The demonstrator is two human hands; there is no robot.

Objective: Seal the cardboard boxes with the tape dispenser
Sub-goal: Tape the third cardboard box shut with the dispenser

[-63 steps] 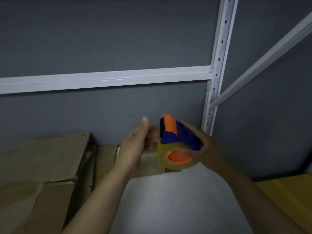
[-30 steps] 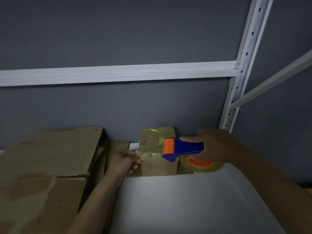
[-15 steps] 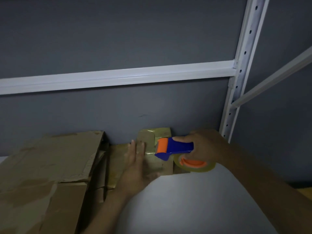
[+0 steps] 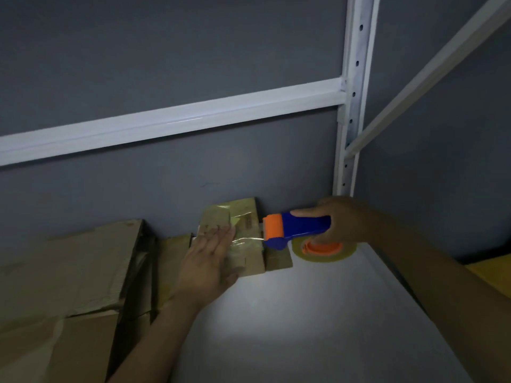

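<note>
At box (image 4: 247, 214) edge, tape dispenser (image 4: 302, 226)

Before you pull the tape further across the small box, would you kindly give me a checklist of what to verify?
1. Grip on the tool: ok. The right hand has its fingers wrapped round the blue handle of the tape dispenser.
2. Box steadied: ok. The left hand lies flat on the small box.
3. Tape strip spans from the box to the dispenser's mouth: ok.
4. Tape remaining on the roll: ok.
5. Tape's end stuck down under the left palm: cannot tell, it is hidden.
</note>
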